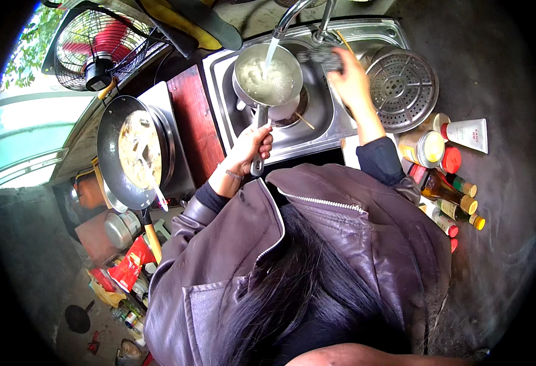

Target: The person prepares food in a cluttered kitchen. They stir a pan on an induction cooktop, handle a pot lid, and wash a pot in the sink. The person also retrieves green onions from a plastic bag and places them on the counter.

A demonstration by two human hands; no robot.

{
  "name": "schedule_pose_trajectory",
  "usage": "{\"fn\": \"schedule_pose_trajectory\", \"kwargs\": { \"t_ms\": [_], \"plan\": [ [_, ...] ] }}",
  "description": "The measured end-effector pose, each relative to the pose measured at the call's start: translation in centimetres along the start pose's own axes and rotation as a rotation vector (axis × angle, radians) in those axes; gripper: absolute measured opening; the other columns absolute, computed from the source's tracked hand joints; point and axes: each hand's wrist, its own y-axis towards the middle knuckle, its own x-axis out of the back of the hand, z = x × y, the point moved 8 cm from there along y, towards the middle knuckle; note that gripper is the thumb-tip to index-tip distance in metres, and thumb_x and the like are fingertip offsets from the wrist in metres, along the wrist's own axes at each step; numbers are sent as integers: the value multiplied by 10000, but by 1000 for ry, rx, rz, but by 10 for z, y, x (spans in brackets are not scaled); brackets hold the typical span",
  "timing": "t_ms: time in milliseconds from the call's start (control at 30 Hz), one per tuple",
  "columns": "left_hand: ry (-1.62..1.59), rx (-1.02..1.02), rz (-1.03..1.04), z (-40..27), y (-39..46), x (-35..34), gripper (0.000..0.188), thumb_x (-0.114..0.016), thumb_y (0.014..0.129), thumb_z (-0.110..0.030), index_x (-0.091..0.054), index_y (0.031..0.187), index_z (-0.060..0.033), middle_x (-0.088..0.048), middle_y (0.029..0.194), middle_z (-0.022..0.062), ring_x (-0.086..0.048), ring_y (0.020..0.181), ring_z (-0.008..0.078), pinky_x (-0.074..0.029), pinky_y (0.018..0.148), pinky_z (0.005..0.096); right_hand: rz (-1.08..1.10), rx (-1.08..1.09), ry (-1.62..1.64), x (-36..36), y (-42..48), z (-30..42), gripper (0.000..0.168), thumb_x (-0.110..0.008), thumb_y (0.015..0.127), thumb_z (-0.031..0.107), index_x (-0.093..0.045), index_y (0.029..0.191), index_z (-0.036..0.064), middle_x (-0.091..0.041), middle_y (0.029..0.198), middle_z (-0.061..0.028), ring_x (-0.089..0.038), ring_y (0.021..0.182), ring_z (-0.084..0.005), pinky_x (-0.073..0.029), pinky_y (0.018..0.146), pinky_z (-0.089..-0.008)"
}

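My left hand (pixel 251 148) is closed around the handle of a metal saucepan (pixel 268 75), which is over the basin of a stainless steel sink (pixel 332 107). Water runs from the chrome faucet (pixel 286 20) into the pan, and the liquid inside looks cloudy and bubbly. To the right of the pan, my right hand (pixel 351 78) grips a dark, blurred scouring pad (pixel 325 58) above the sink, near the faucet base. Behind the saucepan a pale round vessel sits in the basin, partly hidden. A thin wooden stick (pixel 304 121) lies near the drain.
A perforated steamer tray (pixel 398 89) lies right of the basin. Jars and sauce bottles (pixel 448 192) stand beside my right sleeve. At left, a wok (pixel 112 142) holds pale food and a spoon, beside a dark red board (pixel 197 119). A fan (pixel 101 55) is at upper left.
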Motion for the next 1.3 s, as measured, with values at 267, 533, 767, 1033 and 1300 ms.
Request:
{"fn": "schedule_pose_trajectory", "kwargs": {
  "t_ms": [267,533,767,1033,1300],
  "plan": [
    [82,-27,56,0,-4,-9,172,-457,877,-199,-387,738,-126,-336,560,-49,-286,427,35,-267,367,182,540,172,-132,-131,10,61,465,-623,685,190,-499,1124,99,-462,1152,-155,-488,1015,-317,-402,861,-368],
    [139,-66,23,-1,-4,2,167,-464,872,-209,-383,744,-139,-320,560,-57,-286,445,45,-271,390,193,667,144,-380,-169,4,55,379,-544,728,152,-517,1106,147,-572,1012,-141,-560,927,-305,-448,772,-397],
    [78,-59,50,-1,-3,5,142,-455,877,-200,-398,771,-126,-311,553,-60,-276,433,32,-261,376,182,398,83,-309,-137,18,52,345,-612,648,129,-525,971,43,-514,1055,-156,-543,924,-301,-452,756,-396],
    [81,-89,101,-13,1,5,152,-471,871,-184,-392,755,-126,-321,560,-57,-287,430,30,-264,365,171,-274,80,-336,-40,49,-29,285,-534,710,118,-551,991,74,-494,1095,-143,-501,952,-337,-417,827,-385],
    [41,-87,88,-15,-6,2,149,-490,859,-166,-388,760,-121,-330,565,-53,-294,427,24,-267,357,167,38,-55,-480,-58,50,-66,306,-637,701,206,-570,972,80,-415,1220,-131,-452,1048,-334,-397,864,-389]
  ]
}}
